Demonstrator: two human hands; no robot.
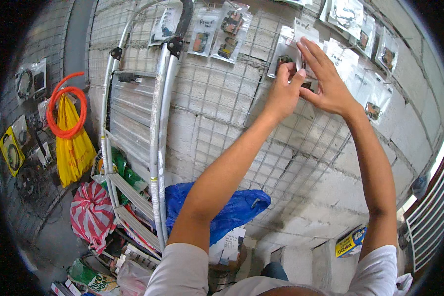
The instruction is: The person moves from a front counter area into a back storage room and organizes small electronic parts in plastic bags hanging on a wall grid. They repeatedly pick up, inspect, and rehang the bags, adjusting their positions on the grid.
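Note:
Both my arms reach up to a wire grid [232, 111] on a block wall. My left hand [283, 93] has its thumb and fingers closed on a small clear plastic packet [300, 58] with a small part inside. My right hand [328, 81] is just beside it, fingers stretched upward along the packet and thumb apart, near the left fingertips. Behind my left fingers hangs another clear packet [281, 52] holding a dark part. White-labelled packets [339, 56] hang behind my right hand, partly hidden by it.
More bagged parts [227, 32] hang at upper left of my hands. An aluminium stepladder [160, 123] leans on the left, near a yellow bag [71, 140] and an orange hose [84, 111]. Below are a blue plastic bag [237, 209], a striped bag [91, 212] and a yellow-blue box [350, 241].

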